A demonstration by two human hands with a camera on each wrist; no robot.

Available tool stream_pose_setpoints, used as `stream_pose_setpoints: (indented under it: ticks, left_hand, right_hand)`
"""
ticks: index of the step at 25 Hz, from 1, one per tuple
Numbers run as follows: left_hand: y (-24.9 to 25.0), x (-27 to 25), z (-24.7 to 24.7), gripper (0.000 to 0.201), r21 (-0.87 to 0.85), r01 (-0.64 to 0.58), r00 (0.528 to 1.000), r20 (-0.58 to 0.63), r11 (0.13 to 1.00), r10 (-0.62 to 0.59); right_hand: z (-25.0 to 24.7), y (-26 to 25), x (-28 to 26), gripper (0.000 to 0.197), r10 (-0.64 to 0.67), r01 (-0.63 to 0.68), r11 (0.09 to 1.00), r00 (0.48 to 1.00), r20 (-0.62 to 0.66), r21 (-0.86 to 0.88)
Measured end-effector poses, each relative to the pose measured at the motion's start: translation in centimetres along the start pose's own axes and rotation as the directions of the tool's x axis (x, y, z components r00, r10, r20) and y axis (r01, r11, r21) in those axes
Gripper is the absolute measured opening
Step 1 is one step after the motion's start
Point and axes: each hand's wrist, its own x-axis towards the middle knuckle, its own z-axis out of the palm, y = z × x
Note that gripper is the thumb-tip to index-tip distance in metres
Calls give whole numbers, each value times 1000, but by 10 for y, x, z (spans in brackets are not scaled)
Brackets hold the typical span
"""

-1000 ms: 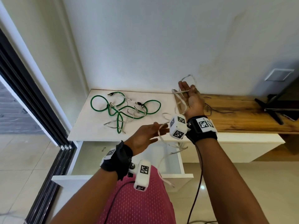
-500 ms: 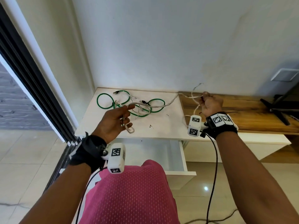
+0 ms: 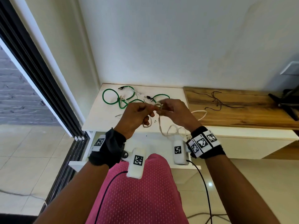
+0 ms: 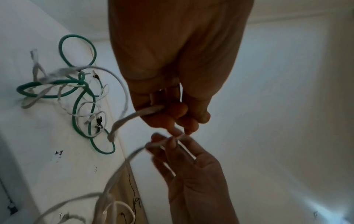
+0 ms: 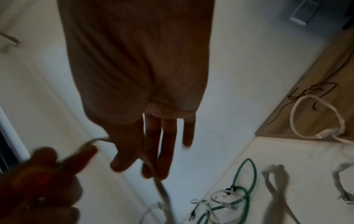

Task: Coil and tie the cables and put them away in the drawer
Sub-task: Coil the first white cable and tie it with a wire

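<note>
Both hands meet above the white cabinet top, with a white flat cable bunched in small loops between them. My left hand grips one part of it in curled fingers. My right hand pinches the cable at its fingertips, the other fingers stretched out. The rest of the cable hangs down toward the open drawer. A green cable, tangled with thin white ones, lies at the back of the cabinet top.
A white cable loop lies across the seam onto the wooden shelf, where a thin dark string is spread. A black stand is at far right. A dark sliding-door frame runs along the left.
The hands, held apart with the white cable stretched between them, have come together above the cabinet. The cable is now bunched between their fingertips.
</note>
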Motion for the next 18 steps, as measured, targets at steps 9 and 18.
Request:
stream_pose_setpoints:
  ticks: [9,18]
  left_hand:
    - [-22,-42,-63,21,620,-12,996,80,785,-48]
    - [-14,-78,-26,30,-121,10,993,-115,993,-24]
  right_hand:
    - [-17,-1,-26,16,432,16,772,720,-543,635]
    - [55,-28,-56,73,-100,91,986,993,-58,-139]
